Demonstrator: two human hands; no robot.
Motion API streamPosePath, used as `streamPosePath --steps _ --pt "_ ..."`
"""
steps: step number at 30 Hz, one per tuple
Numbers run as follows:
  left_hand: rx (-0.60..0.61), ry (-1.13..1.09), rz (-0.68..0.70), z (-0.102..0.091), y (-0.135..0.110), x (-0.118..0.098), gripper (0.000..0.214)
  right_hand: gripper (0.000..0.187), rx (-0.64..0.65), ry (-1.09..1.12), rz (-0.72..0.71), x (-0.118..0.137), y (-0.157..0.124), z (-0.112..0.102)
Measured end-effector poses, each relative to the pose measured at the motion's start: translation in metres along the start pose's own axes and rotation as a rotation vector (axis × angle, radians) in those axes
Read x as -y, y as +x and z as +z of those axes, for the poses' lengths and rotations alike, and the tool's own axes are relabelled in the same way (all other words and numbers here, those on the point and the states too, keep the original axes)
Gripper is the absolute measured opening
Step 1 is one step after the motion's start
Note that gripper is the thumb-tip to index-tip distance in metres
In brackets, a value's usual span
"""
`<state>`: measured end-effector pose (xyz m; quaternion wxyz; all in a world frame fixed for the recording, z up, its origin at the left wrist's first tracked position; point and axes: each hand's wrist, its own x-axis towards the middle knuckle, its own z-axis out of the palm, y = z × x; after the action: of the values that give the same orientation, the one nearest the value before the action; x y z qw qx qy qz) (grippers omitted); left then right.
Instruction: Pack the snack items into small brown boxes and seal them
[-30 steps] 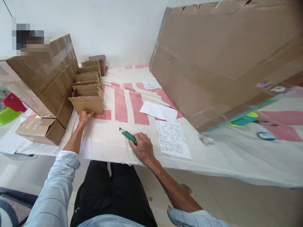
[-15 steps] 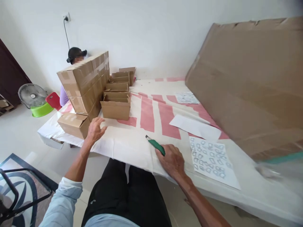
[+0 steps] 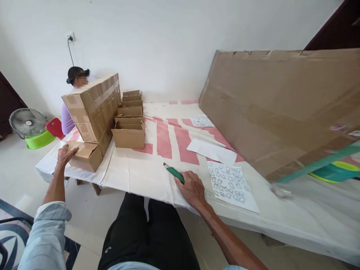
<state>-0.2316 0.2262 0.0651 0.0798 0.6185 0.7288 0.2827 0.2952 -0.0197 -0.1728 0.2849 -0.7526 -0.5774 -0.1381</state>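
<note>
My left hand (image 3: pixel 66 153) is at the left end of a small cardboard box (image 3: pixel 88 152), thumb over its top and the other fingers round its far corner, partly hidden. That box sits at the near left of the table, in front of a stack of taped cardboard boxes (image 3: pixel 92 99). In my right hand (image 3: pixel 192 187) is a green utility knife (image 3: pixel 174 173), its tip pointing forward and left above the white tablecloth. Just right of this hand lies a paper sheet (image 3: pixel 229 183) covered with hand-drawn marks.
A row of open cardboard boxes (image 3: pixel 129 138) runs beside the stack. A large cardboard carton (image 3: pixel 275 108) leans at the right. Blank paper (image 3: pixel 210 150) lies mid-table. Behind the stack sits a person (image 3: pixel 67 116) near a fan (image 3: pixel 28 122).
My left hand has moved left, from the right end of the small box to its left end, and now grips it. My right hand keeps hold of the utility knife. The view has shifted.
</note>
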Motion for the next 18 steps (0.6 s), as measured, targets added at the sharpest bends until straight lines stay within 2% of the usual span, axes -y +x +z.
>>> streamPosePath --steps 5,10,13,18 --pt "0.002 -0.040 -0.061 0.006 -0.008 0.007 0.082 0.013 -0.001 -0.008 0.024 0.000 0.000 0.001" --pt "-0.024 -0.145 0.010 0.018 -0.043 0.005 0.085 0.016 0.008 0.031 0.040 -0.001 0.000 0.001" --pt "-0.004 -0.211 0.102 0.031 -0.073 -0.007 0.084 0.018 0.005 0.058 0.044 -0.002 0.000 0.000" --pt "0.057 -0.352 0.267 0.062 -0.130 -0.043 0.077 0.019 0.022 0.093 0.058 -0.003 0.000 -0.003"
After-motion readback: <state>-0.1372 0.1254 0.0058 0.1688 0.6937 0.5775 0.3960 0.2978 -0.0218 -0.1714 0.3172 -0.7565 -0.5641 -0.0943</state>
